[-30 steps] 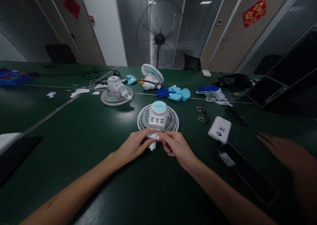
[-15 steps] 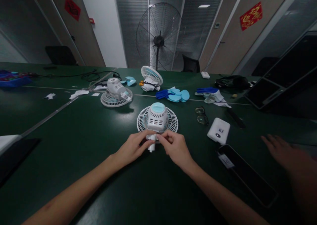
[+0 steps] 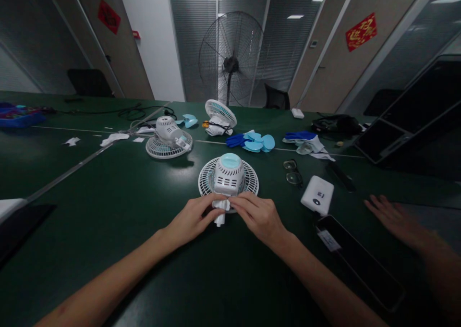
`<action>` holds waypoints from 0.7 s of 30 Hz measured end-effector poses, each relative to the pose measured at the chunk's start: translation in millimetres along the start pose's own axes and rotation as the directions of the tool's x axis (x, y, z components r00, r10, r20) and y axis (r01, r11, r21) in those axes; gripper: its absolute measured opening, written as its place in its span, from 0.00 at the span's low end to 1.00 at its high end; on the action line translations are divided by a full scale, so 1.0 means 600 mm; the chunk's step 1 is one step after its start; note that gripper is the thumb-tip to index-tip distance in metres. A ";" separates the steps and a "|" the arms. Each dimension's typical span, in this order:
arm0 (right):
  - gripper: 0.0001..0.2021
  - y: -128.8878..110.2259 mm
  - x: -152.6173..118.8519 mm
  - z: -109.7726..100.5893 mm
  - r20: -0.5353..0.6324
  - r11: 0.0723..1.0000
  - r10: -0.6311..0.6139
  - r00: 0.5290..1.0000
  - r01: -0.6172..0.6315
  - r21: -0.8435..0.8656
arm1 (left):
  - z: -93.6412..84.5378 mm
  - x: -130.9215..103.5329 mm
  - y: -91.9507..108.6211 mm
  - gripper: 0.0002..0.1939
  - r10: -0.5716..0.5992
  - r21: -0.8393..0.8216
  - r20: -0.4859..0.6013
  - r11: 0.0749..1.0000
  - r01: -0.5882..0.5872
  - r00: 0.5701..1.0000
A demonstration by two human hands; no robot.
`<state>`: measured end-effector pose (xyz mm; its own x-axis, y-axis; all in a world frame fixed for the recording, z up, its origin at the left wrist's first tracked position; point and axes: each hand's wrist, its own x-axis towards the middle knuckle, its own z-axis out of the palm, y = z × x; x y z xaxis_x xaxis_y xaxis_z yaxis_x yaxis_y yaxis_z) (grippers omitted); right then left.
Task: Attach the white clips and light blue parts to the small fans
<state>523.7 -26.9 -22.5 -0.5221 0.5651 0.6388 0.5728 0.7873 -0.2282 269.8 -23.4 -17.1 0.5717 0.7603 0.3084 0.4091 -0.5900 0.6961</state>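
Observation:
Face down on the green table lies a small white fan (image 3: 229, 175), its round grille (image 3: 206, 175) underneath and its motor housing with a light-blue cap on top. At the near side of the housing sticks out a white clip-like bracket (image 3: 220, 217). My left hand (image 3: 196, 216) grips this bracket from the left, thumb and fingers closed round it. My right hand (image 3: 257, 216) is closed at the bracket's right side, fingertips pinched together against it. Whether a small part sits between those fingertips is hidden.
Behind are two more small fans (image 3: 169, 137), (image 3: 219, 118), light-blue fan blades (image 3: 257, 142) and gloves (image 3: 304, 142). To the right lie glasses (image 3: 293, 172), a white power bank (image 3: 317, 195) and a phone (image 3: 360, 260). Another person's hand (image 3: 392, 219) rests on the table at far right.
My right hand's fingers have straightened and drawn closer together at the bracket. My left hand keeps its grip. The other person's hand has shifted slightly left. The view has tilted a little.

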 end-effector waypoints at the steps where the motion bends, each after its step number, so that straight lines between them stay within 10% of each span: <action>1: 0.12 -0.001 0.001 0.001 0.002 1.000 -0.015 1.000 0.015 -0.019 | 0.000 0.000 0.000 0.16 0.002 -0.001 -0.005 1.000 -0.002 1.000; 6: 0.13 -0.007 0.004 -0.008 0.046 0.999 -0.027 0.999 0.029 -0.043 | -0.003 0.000 0.003 0.17 0.011 0.000 -0.005 1.000 -0.011 1.000; 11: 0.12 -0.029 0.013 0.000 0.071 0.948 0.228 0.971 -0.238 0.211 | -0.004 -0.001 0.004 0.16 0.007 0.002 -0.003 1.000 -0.007 1.000; 14: 0.18 -0.044 0.021 0.017 0.220 0.688 0.525 0.822 -0.562 0.460 | -0.002 -0.001 0.000 0.16 0.008 -0.004 -0.010 1.000 -0.009 1.000; 17: 0.22 -0.053 0.025 0.022 0.392 0.511 0.571 0.721 -0.686 0.518 | 0.000 -0.001 -0.003 0.16 0.018 -0.011 -0.005 1.000 -0.018 1.000; 21: 0.10 -0.045 0.017 0.002 0.130 0.845 0.411 0.902 -0.431 0.318 | 0.000 -0.001 -0.005 0.16 0.013 -0.020 -0.004 1.000 -0.013 1.000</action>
<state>502.3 -42.2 -10.6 -0.3181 0.8655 0.3869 0.5081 0.5002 -0.7012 268.3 -22.4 -19.4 0.5744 0.7535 0.3197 0.3876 -0.5944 0.7045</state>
